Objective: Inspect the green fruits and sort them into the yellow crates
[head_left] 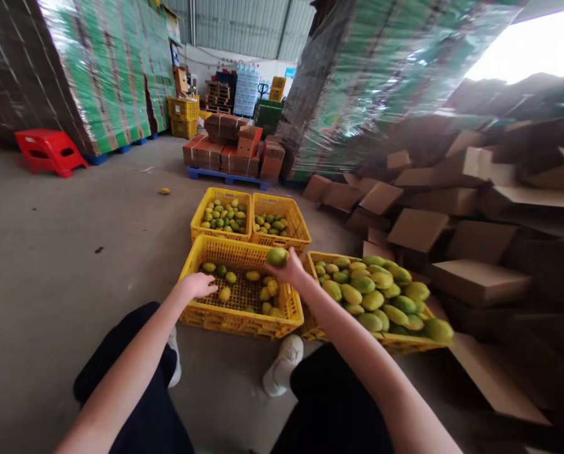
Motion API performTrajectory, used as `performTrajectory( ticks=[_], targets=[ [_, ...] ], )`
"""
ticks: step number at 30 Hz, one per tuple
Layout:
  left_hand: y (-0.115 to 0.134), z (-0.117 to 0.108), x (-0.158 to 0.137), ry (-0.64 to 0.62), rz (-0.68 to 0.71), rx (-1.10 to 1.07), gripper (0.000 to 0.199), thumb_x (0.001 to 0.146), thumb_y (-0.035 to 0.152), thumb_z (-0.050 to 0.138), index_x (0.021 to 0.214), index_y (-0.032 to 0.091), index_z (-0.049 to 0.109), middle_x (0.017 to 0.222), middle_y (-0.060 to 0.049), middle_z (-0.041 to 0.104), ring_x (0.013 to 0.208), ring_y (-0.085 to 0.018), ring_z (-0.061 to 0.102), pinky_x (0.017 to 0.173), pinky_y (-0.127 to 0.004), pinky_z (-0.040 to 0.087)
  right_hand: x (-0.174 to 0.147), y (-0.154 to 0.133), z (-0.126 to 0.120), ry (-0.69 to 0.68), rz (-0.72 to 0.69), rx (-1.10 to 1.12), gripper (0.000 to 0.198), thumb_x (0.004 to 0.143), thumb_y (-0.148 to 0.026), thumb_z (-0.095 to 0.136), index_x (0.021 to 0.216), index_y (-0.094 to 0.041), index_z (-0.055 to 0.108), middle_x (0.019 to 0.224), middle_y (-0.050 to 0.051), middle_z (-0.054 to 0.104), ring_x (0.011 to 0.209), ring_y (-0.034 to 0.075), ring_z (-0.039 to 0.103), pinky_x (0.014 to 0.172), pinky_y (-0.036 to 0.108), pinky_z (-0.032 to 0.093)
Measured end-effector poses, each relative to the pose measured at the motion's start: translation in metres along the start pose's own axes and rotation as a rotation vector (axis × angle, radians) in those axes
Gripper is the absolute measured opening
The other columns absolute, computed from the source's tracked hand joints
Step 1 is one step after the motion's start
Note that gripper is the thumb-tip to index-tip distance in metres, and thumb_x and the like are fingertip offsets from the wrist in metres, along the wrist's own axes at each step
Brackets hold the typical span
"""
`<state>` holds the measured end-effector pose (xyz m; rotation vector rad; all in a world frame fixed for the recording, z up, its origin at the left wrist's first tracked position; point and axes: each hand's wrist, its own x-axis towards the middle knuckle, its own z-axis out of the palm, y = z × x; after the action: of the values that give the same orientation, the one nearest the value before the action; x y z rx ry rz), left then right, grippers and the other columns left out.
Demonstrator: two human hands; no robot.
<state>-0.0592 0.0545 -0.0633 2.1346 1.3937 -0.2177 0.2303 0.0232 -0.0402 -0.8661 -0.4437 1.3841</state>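
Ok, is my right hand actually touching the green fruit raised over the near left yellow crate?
Touching. The head view shows the green fruit held up in the right hand, with no gap between them.

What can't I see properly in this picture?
In the head view:
Under the heaped fruit: the top layer hides it.
Palm of the left hand: hidden by its back.
Part of the held green fruit: covered by the right hand.
Cardboard boxes at the right: blurred, some cut off by the edge.
Blue sign: too small to read.
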Motion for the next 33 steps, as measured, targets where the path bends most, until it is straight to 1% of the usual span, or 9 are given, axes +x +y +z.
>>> performTrajectory(
  ticks=[2, 4, 6, 9, 12, 17, 27, 30, 33],
  targets=[
    [0.000, -0.002, -0.003, -0.013, -0.018, 0.017, 0.052, 0.089, 0.046, 0.053, 0.133, 0.020, 0.066, 0.140, -0.017, 0.063, 0.129, -0.035, 0.060, 0.106, -0.042, 0.045, 0.039, -0.031, 0.010, 0.118, 0.045, -0.050, 0.044, 0.103, -0.052, 0.035, 0.098, -0.017, 0.060, 0.075, 0.000, 0.066, 0.064, 0.014, 0.067, 0.058, 0.029, 0.058],
    [0.001, -0.003, -0.006, -0.022, -0.035, 0.032, 0.055, 0.090, 0.043, 0.052, 0.136, 0.016, 0.063, 0.142, -0.020, 0.061, 0.129, -0.036, 0.060, 0.107, -0.043, 0.045, 0.052, -0.043, 0.011, 0.182, 0.106, -0.101, 0.044, 0.104, -0.050, 0.029, 0.100, -0.017, 0.060, 0.072, 0.001, 0.067, 0.061, 0.015, 0.067, 0.056, 0.030, 0.058],
    [0.001, -0.004, -0.008, -0.022, -0.048, 0.047, 0.055, 0.090, 0.041, 0.053, 0.138, 0.014, 0.061, 0.141, -0.021, 0.061, 0.129, -0.036, 0.060, 0.107, -0.043, 0.045, 0.040, -0.038, 0.001, 0.189, 0.214, -0.160, 0.037, 0.103, -0.039, 0.034, 0.102, -0.015, 0.062, 0.074, 0.005, 0.071, 0.061, 0.017, 0.070, 0.058, 0.032, 0.059],
    [0.003, -0.004, -0.009, -0.016, -0.049, 0.066, 0.055, 0.091, 0.040, 0.054, 0.139, 0.014, 0.060, 0.141, -0.021, 0.060, 0.129, -0.036, 0.060, 0.107, -0.042, 0.045, 0.006, -0.014, -0.026, 0.172, 0.405, -0.235, 0.029, 0.098, -0.025, 0.042, 0.104, -0.008, 0.065, 0.077, 0.013, 0.075, 0.059, 0.022, 0.072, 0.057, 0.037, 0.059],
    [0.006, -0.002, -0.006, -0.027, -0.038, 0.083, 0.054, 0.092, 0.040, 0.053, 0.138, 0.014, 0.061, 0.139, -0.022, 0.062, 0.127, -0.036, 0.062, 0.105, -0.041, 0.046, -0.015, 0.003, -0.051, 0.186, 0.488, -0.242, 0.027, 0.094, -0.018, 0.042, 0.104, -0.010, 0.066, 0.076, 0.011, 0.077, 0.057, 0.022, 0.072, 0.057, 0.036, 0.058],
    [0.011, 0.003, 0.001, -0.053, -0.035, 0.078, 0.053, 0.091, 0.043, 0.055, 0.137, 0.017, 0.063, 0.138, -0.019, 0.064, 0.126, -0.036, 0.062, 0.104, -0.040, 0.045, -0.011, 0.001, -0.060, 0.168, 0.401, -0.125, 0.020, 0.088, -0.014, 0.048, 0.094, -0.014, 0.067, 0.075, 0.009, 0.078, 0.060, 0.021, 0.073, 0.057, 0.031, 0.057],
    [0.008, 0.023, 0.014, -0.123, -0.096, 0.034, 0.049, 0.089, 0.041, 0.061, 0.130, 0.015, 0.066, 0.138, -0.023, 0.063, 0.128, -0.040, 0.058, 0.108, -0.046, 0.040, -0.030, -0.004, -0.020, 0.047, 0.367, -0.043, 0.020, 0.085, -0.011, 0.049, 0.091, -0.014, 0.068, 0.074, 0.009, 0.077, 0.063, 0.020, 0.071, 0.061, 0.031, 0.057],
    [0.002, 0.038, 0.028, -0.158, -0.110, -0.024, 0.042, 0.082, 0.040, 0.070, 0.118, 0.019, 0.071, 0.132, -0.017, 0.068, 0.129, -0.037, 0.058, 0.110, -0.043, 0.039, -0.032, -0.004, -0.017, 0.057, 0.368, -0.011, 0.022, 0.083, -0.012, 0.049, 0.094, -0.015, 0.067, 0.074, 0.007, 0.077, 0.064, 0.021, 0.069, 0.061, 0.033, 0.056],
    [-0.006, 0.055, 0.053, -0.226, -0.119, -0.104, 0.028, 0.080, 0.033, 0.074, 0.106, 0.024, 0.074, 0.124, -0.007, 0.073, 0.128, -0.029, 0.059, 0.110, -0.035, 0.040, -0.030, -0.004, -0.020, 0.067, 0.354, 0.061, 0.021, 0.081, -0.010, 0.049, 0.094, -0.015, 0.065, 0.072, 0.007, 0.075, 0.064, 0.020, 0.068, 0.062, 0.031, 0.055]
  ],
)
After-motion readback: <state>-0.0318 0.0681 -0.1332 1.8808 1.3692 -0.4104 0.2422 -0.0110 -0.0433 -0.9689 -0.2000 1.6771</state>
